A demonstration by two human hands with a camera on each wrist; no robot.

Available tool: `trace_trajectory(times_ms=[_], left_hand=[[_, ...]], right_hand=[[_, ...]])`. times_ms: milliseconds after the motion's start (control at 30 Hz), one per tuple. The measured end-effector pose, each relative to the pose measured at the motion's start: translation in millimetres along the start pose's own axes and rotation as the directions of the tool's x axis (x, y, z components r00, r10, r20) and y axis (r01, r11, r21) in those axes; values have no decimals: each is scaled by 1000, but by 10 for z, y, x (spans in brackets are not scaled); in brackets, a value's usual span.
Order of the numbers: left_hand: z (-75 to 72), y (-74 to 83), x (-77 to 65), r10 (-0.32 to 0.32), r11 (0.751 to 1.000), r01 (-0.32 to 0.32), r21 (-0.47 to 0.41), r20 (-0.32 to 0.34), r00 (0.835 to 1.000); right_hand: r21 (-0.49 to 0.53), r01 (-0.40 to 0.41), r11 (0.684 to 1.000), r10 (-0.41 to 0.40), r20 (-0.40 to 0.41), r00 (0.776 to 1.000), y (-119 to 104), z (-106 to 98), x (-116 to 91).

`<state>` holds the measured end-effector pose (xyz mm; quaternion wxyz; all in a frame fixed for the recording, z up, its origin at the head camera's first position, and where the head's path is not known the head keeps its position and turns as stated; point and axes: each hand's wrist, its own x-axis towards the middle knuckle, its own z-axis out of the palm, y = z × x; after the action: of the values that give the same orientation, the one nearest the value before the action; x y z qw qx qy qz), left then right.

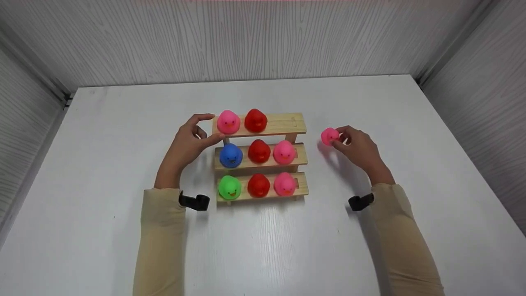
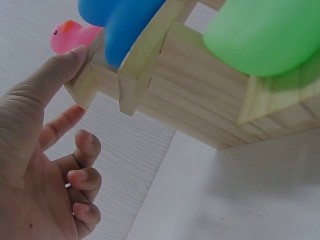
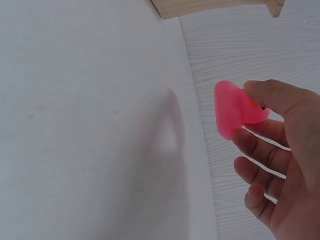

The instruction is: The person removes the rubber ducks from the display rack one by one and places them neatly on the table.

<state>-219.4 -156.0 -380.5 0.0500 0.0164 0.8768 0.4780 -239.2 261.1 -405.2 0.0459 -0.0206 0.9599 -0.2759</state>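
My right hand (image 1: 360, 148) pinches a pink rubber duck (image 1: 329, 136) between thumb and fingers, above the table to the right of the rack. In the right wrist view the duck (image 3: 229, 111) is tipped sideways, its face partly behind the thumb. A three-step wooden rack (image 1: 283, 123) stands mid-table. Thumb and index finger of my left hand (image 1: 187, 142) grip the left end of its top step, the other fingers curled loosely. That step bears a pink duck (image 1: 228, 122) at left and a red duck (image 1: 255, 121) beside it; bare wood shows at its right.
On the middle step sit a blue duck (image 1: 231, 156), a red duck (image 1: 259, 151) and a pink duck (image 1: 284, 152). The bottom step carries a green duck (image 1: 229, 187), a red duck (image 1: 258, 186) and a pink duck (image 1: 284, 184). Wood-grain panels (image 1: 254, 45) border the white table (image 1: 263, 246).
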Motion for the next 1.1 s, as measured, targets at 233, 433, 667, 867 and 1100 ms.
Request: trace_trajectory(times_ms=[233, 433, 667, 867, 1100], left_hand=[[-7, 1, 5, 17, 1000, -17, 11, -9, 1000], [-15, 19, 9, 5, 1000, -5, 16, -2, 1000], [-15, 16, -1, -26, 999, 26, 23, 0, 1000], [-12, 8, 9, -29, 999, 29, 21, -2, 1000], [-11, 14, 15, -7, 1000, 8, 17, -9, 1000]], right_hand=[[-39, 10, 999, -9, 19, 1000, 32, 28, 18], [-46, -20, 999, 23, 59, 998, 25, 34, 19], [-52, -43, 998, 48, 99, 994, 21, 51, 15], [-37, -73, 997, 77, 115, 990, 15, 76, 24], [-54, -53, 997, 58, 112, 992, 37, 96, 39]])
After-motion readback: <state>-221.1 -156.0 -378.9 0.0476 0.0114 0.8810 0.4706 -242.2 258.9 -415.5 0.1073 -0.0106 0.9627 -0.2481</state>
